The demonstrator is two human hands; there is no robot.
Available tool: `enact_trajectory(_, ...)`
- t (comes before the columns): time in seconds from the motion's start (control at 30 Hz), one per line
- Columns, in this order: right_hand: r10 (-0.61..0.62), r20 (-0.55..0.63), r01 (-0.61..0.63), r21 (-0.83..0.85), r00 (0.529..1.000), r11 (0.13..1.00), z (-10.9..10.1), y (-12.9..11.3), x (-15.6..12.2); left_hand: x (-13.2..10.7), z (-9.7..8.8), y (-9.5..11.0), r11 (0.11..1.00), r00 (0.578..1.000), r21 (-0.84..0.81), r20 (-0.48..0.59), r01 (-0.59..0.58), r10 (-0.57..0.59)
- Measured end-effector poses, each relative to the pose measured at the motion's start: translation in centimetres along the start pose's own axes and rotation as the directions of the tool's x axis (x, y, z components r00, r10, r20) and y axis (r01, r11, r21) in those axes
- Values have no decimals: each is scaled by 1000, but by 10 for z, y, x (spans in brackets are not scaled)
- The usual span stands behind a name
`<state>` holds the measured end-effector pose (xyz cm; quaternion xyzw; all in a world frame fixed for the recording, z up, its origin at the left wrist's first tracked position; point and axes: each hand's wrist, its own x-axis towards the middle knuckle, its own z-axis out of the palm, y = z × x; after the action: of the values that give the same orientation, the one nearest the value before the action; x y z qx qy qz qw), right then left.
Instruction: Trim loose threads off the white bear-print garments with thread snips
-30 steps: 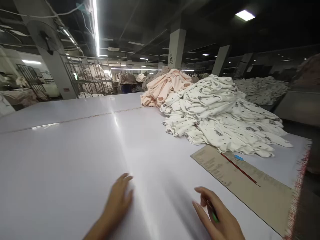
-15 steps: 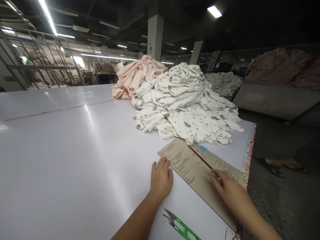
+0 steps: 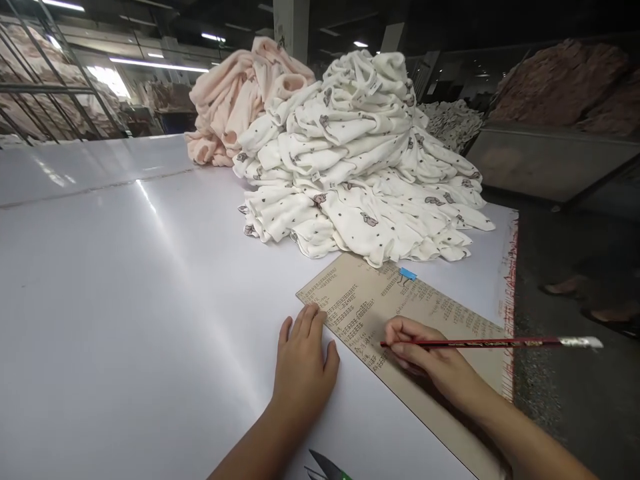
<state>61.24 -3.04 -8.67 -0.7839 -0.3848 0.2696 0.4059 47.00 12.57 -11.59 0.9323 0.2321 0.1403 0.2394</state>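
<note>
Although the pencil point(image 3: 493, 343) lay on the cardboard point(image 3: 350, 283) half a second ago, our right hand point(image 3: 425, 357) now grasps it over that cardboard. Our left hand point(image 3: 305, 357), its grip released, rests at the cardboard's near edge.

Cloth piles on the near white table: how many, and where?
2: the white printed pile at the far end of the cardboard sheet, and the peach pile behind it, to the left. Others may be hidden behind these.
</note>
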Motion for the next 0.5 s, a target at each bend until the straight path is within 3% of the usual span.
enact_trajectory(0.23, 27, -239, -15, 53, 971, 998, 29, 7, 5, 0, 2, -2, 1000, 1000, 28, -4, 3, -3)
enact_trajectory(0.5, 52, -141, -48, 34, 989, 998, 29, 9, 6, 1, 3, -2, 999, 1000, 37, -1, 16, -16)
